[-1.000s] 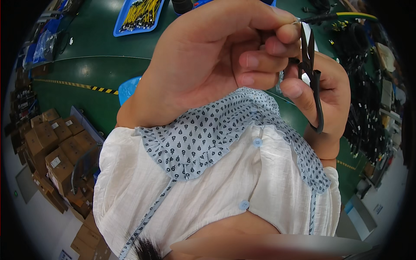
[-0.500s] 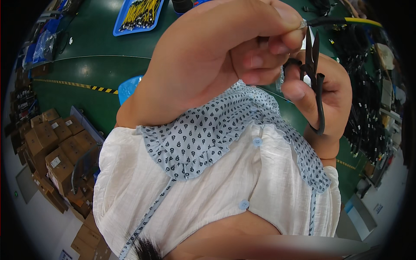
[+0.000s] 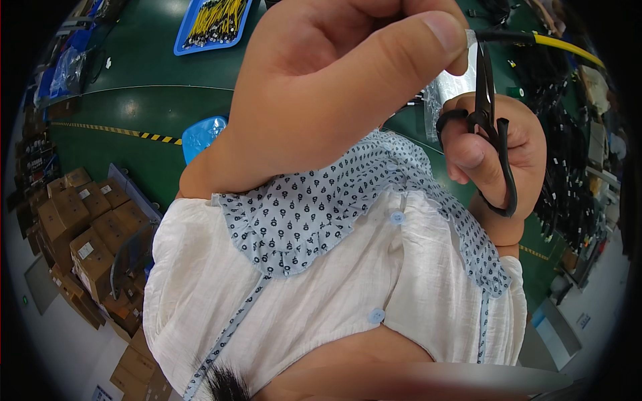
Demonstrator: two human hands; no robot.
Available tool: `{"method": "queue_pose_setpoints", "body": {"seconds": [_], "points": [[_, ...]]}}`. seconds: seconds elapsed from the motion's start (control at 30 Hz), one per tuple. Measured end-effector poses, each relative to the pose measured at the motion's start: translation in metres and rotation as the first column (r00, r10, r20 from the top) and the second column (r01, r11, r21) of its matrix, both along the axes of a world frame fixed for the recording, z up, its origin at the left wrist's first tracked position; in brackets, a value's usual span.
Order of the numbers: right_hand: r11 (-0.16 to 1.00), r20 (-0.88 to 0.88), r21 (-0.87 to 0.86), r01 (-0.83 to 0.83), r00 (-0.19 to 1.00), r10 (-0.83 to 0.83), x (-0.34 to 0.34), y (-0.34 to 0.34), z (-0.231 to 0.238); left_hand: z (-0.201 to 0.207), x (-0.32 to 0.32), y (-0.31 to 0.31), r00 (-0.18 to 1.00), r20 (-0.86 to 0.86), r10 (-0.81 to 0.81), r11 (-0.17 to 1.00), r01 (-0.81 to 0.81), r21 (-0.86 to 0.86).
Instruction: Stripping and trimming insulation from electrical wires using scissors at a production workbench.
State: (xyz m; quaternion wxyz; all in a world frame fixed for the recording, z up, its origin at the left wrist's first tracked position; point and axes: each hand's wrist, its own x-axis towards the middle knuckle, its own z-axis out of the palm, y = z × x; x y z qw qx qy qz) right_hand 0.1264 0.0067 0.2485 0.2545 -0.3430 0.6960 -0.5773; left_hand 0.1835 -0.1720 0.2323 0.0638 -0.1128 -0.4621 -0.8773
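Observation:
My left hand is closed in a pinch, thumb and finger gripping the tip of a cable. That cable is yellow, with a black sleeve near the pinched end, and it runs off to the right. A small clear piece shows at the fingertips; its kind is too small to make out. My right hand is wrapped round black-handled scissors, thumb through one loop. Their blades point upward, close together, with the tips right by the cable end. Whether they touch it I cannot tell.
A blue tray of yellow cables stands on the green table, far left of centre. A blue plastic bin sits behind my left forearm. Cardboard boxes are stacked at left; bundles of black cables hang at right.
My left hand has turned so its thumb lies on top, still pinching the cable. The scissor blades have come closer together, and my right hand has shifted slightly down and right.

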Motion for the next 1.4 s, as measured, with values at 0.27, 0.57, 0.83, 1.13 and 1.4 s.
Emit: {"method": "queue_pose_setpoints", "body": {"seconds": [0.27,0.57,0.83,1.13,1.4], "points": [[1.000,-0.017,0.020,0.000,1.000,0.000,0.000,-0.002,0.004,-0.007,-0.004,-0.005,0.995,-0.091,0.043,0.994,-0.052,-0.096],[0.993,-0.042,0.111,0.049,0.998,-0.045,-0.001,0.002,0.005,-0.003,-0.005,-0.002,0.937,-0.264,0.227,0.926,-0.292,-0.241],[0.989,-0.097,0.145,-0.015,0.995,0.029,-0.008,0.006,-0.002,-0.015,-0.011,0.002,0.917,-0.293,0.272,0.930,-0.329,-0.166],[0.988,0.008,0.153,-0.007,1.000,0.006,-0.007,0.004,-0.003,-0.004,-0.002,-0.001,0.988,-0.077,0.136,0.981,-0.145,-0.129],[0.996,-0.002,0.090,0.023,1.000,-0.023,-0.005,0.001,-0.004,-0.003,-0.002,-0.002,0.995,-0.046,0.084,0.995,-0.086,-0.056]]}}
